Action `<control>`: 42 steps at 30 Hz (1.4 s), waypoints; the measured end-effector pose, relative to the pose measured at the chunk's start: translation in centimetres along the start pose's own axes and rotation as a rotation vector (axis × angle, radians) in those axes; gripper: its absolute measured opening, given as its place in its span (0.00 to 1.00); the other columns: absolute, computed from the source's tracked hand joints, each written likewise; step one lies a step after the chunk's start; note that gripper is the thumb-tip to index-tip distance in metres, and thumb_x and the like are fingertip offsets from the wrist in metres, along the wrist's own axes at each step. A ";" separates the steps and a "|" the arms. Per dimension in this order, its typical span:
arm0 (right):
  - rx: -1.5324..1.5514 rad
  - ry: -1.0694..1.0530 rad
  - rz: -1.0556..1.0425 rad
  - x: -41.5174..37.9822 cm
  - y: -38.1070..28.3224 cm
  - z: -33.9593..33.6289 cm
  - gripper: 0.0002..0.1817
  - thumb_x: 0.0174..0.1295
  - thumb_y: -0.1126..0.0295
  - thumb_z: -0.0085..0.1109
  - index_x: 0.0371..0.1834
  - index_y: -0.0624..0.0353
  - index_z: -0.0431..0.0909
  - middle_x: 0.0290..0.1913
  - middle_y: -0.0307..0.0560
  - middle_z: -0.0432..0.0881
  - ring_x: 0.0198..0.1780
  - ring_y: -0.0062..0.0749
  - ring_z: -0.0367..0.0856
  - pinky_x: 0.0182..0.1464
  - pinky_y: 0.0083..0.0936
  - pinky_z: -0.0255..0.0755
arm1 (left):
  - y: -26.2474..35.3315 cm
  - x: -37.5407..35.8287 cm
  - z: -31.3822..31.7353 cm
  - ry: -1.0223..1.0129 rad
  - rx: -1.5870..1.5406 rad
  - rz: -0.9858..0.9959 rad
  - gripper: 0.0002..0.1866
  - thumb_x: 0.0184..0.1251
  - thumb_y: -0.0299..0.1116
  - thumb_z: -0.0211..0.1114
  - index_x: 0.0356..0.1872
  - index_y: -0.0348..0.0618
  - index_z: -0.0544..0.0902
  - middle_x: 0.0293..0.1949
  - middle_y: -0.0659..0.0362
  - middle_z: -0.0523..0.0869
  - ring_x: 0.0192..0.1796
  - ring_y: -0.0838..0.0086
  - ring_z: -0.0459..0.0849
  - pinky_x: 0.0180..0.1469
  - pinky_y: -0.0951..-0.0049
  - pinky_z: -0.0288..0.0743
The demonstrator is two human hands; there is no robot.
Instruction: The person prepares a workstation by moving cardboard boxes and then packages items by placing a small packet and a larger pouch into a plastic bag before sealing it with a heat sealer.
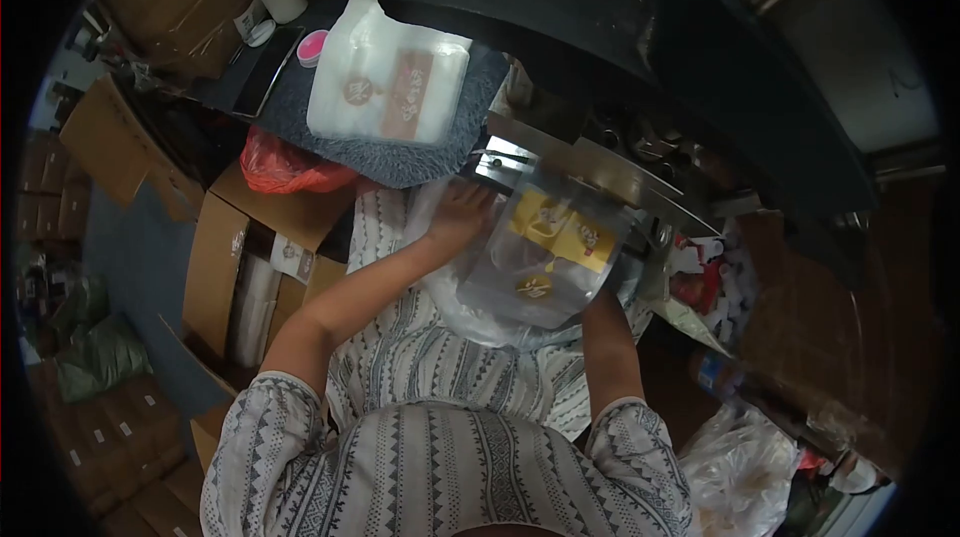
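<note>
A clear plastic bag point(520, 262) with yellow and gold printing slants above my lap, its upper part near the metal plate point(503, 165) of a dark machine point(560, 27). My left hand point(463, 217) lies left of the bag, fingers stretched toward that plate. More clear plastic point(428, 212) shows around this hand. On the other side, my right hand point(602, 299) reaches under the bag's right edge. The bag covers its fingers, so their grip is hidden. Loose clear plastic point(480, 322) also rests on my lap beneath the printed bag.
A stack of white printed bags point(390, 77) lies on a grey fluffy cloth point(400, 159) beside a phone point(268, 72) and a pink-topped tub point(312, 47). An open carton point(215, 272) and red plastic bag point(285, 167) are at left. A clear sack point(745, 467) stands lower right.
</note>
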State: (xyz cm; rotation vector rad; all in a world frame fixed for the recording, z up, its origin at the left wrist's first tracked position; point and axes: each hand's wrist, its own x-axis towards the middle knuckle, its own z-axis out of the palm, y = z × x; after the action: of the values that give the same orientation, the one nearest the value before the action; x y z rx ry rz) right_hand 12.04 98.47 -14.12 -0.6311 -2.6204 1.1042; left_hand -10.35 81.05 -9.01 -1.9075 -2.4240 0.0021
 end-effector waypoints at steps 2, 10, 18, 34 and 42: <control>-0.149 0.006 0.006 1.4 2.8 0.3 0.17 0.56 0.68 0.60 0.50 0.56 0.80 0.48 0.53 0.82 0.51 0.44 0.80 0.53 0.34 0.73 | -1.2 0.1 -0.2 0.056 0.056 0.047 0.24 0.55 0.36 0.56 0.56 0.44 0.77 0.58 0.57 0.75 0.64 0.66 0.67 0.62 0.60 0.62; -0.220 -0.061 0.192 0.3 -0.2 0.7 0.19 0.56 0.68 0.58 0.52 0.57 0.79 0.52 0.55 0.80 0.56 0.44 0.78 0.56 0.35 0.71 | -0.9 0.6 1.7 0.120 0.130 0.043 0.25 0.56 0.39 0.57 0.56 0.45 0.78 0.58 0.60 0.75 0.65 0.66 0.67 0.65 0.57 0.58; -0.073 -0.572 0.012 -7.5 -16.3 -9.8 0.14 0.58 0.75 0.58 0.47 0.62 0.80 0.43 0.54 0.83 0.45 0.49 0.82 0.49 0.36 0.75 | -0.2 -0.3 -2.1 -0.003 -0.085 0.098 0.25 0.57 0.40 0.64 0.56 0.43 0.76 0.61 0.55 0.73 0.65 0.62 0.67 0.66 0.54 0.59; -0.539 0.169 0.219 -1.2 -17.7 -20.9 0.14 0.50 0.74 0.61 0.42 0.58 0.80 0.41 0.55 0.80 0.41 0.51 0.80 0.44 0.41 0.73 | -6.0 -3.4 -13.7 0.335 -0.142 -0.101 0.37 0.58 0.41 0.65 0.68 0.40 0.61 0.68 0.44 0.63 0.70 0.51 0.59 0.66 0.47 0.50; 0.082 0.199 0.374 -3.3 -21.8 -22.4 0.13 0.52 0.77 0.64 0.42 0.60 0.81 0.38 0.49 0.83 0.36 0.41 0.82 0.32 0.29 0.75 | -4.1 -6.3 -17.8 0.370 -0.482 -0.296 0.19 0.46 0.18 0.62 0.43 0.44 0.81 0.38 0.54 0.80 0.45 0.57 0.79 0.46 0.63 0.71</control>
State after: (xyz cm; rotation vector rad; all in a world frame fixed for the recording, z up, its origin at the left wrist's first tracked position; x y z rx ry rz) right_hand 16.64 97.27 16.93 -1.1819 -2.3311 1.1689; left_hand -12.05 73.33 8.68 -1.4731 -2.5564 -0.9339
